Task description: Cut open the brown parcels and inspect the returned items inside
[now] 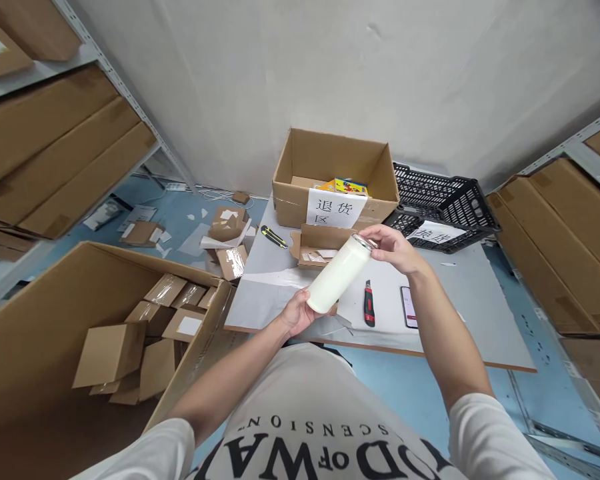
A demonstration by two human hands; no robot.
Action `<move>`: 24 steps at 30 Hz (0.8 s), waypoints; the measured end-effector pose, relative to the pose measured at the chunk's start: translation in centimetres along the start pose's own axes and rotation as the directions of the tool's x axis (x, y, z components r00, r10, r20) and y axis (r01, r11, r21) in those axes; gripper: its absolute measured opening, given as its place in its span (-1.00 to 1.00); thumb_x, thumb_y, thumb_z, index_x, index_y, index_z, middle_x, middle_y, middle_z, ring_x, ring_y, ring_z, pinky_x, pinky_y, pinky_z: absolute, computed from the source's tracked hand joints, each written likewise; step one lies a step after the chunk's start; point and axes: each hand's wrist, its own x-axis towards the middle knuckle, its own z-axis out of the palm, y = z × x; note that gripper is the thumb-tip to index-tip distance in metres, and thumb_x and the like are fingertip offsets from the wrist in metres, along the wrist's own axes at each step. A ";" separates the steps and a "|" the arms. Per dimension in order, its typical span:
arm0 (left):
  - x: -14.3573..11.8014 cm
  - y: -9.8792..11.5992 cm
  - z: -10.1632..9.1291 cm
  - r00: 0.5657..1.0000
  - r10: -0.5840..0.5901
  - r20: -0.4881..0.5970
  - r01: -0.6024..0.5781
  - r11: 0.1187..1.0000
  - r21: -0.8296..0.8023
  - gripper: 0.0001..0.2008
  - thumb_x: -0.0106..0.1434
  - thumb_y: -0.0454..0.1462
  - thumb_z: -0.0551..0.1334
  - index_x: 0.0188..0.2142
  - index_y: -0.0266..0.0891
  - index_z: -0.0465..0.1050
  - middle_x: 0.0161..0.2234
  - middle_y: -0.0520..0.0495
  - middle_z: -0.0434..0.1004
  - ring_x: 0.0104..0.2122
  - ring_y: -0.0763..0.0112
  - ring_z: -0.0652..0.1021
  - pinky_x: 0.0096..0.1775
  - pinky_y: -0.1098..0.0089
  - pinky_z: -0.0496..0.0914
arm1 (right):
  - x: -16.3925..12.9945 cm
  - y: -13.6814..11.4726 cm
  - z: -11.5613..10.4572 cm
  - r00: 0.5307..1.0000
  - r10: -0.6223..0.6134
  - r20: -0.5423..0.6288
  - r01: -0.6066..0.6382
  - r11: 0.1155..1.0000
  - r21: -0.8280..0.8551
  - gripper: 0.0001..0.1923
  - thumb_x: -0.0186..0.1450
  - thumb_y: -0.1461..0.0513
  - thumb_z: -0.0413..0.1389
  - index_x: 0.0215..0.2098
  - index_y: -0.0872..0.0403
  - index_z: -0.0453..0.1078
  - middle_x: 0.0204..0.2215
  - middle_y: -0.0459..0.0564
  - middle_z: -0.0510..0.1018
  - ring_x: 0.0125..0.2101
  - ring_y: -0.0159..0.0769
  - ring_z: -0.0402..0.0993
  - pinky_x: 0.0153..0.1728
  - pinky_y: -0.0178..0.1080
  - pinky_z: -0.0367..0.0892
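I log the following quantities from my remote station. Left hand [297, 313] and right hand [394, 248]: two. Insulated bottle [337, 275]: one. Yellow-and-black utility knife [274, 237] and red-and-black utility knife [369, 305]: two. Smartphone [409, 308]: one. Table [460, 293]: one. Black plastic crate [473, 207]: one. Carton sign [336, 207] and crate sign [437, 232]: two. Large carton [289, 205] and small carton [325, 235] on the table: two. Floor carton [25, 333]: one (its small boxes [111, 353] overlap, preventing my exact count).

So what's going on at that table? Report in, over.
Left hand holding base, right hand on silver cap. Pale bottle tilted between them. Small open box close behind; nothing visibly blocking.
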 end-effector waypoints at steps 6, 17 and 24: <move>0.6 0.7 -0.6 0.996 0.040 -0.080 -0.040 0.999 -0.005 -0.55 0.09 -0.08 0.26 -0.09 -0.31 0.42 -0.03 -0.23 0.49 0.01 0.10 0.46 -0.03 0.17 0.36 | 0.3 0.6 0.4 0.979 -0.158 -0.130 0.147 0.985 -0.090 -0.54 -0.21 0.21 0.42 -0.30 0.05 0.52 -0.31 -0.03 0.59 -0.27 -0.23 0.48 -0.20 -0.18 0.35; 1.3 6.0 -5.4 0.957 0.291 -0.012 -0.210 0.719 0.663 -0.22 -0.15 -0.16 0.46 0.09 -0.23 0.33 0.15 -0.33 0.29 0.19 -0.02 0.26 0.18 0.04 0.08 | -2.4 1.0 0.0 0.954 -0.277 -0.115 0.211 0.891 -0.401 -0.49 -0.16 0.14 0.40 -0.21 0.02 0.50 -0.22 -0.01 0.59 -0.26 -0.21 0.49 -0.28 -0.20 0.38; 3.3 5.3 -7.3 0.965 0.035 0.258 -0.256 -0.065 0.965 0.26 -0.33 -0.01 0.49 0.31 -0.16 -0.11 0.29 -0.27 -0.02 0.24 -0.12 0.12 0.19 0.00 0.07 | -3.8 3.3 0.0 0.971 -0.239 0.023 0.197 0.739 -0.644 -0.52 0.03 0.12 0.31 -0.08 0.03 0.44 -0.05 0.09 0.51 -0.15 -0.15 0.48 -0.38 -0.26 0.40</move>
